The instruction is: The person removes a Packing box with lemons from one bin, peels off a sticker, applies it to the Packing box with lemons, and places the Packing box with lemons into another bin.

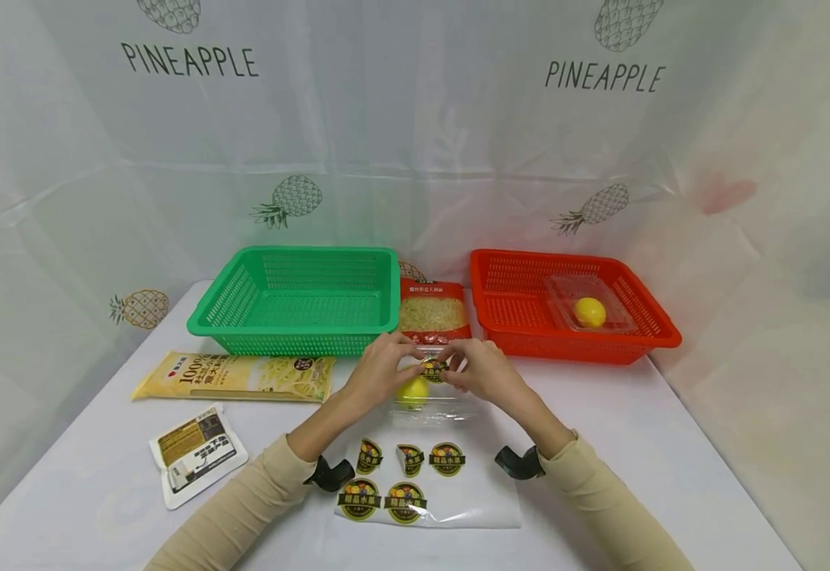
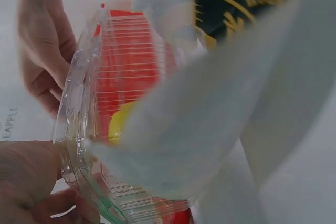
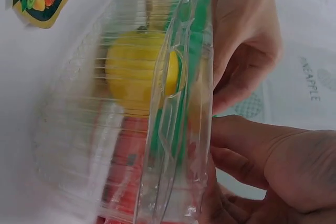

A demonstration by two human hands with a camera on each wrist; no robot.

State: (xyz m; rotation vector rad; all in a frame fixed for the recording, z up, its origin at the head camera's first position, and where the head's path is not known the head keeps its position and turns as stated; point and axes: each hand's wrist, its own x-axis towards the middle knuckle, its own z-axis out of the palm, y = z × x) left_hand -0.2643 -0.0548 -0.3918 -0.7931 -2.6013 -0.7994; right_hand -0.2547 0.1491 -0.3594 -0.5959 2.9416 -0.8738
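Observation:
A clear plastic clamshell box (image 1: 443,408) with a yellow round fruit (image 1: 412,392) inside lies before me, its lid closed. Over the lid is a round black-and-gold sticker (image 1: 432,369). My left hand (image 1: 384,366) pinches the sticker's left edge, and my right hand (image 1: 487,371) pinches its right edge, partly covering it. Both hands' fingertips are close together at the lid in the wrist views. Whether the sticker touches the plastic is hidden. Nearer to me lies a white sticker sheet (image 1: 482,500) with several like stickers, two of them partly lifted.
A green basket (image 1: 293,345) stands back left, a red basket (image 1: 564,346) back right holding another clear box (image 1: 617,317) with a yellow fruit (image 1: 590,312). A red pasta bag (image 1: 432,311) lies between them. A yellow noodle packet (image 1: 236,377) and a white pouch (image 1: 199,452) lie left.

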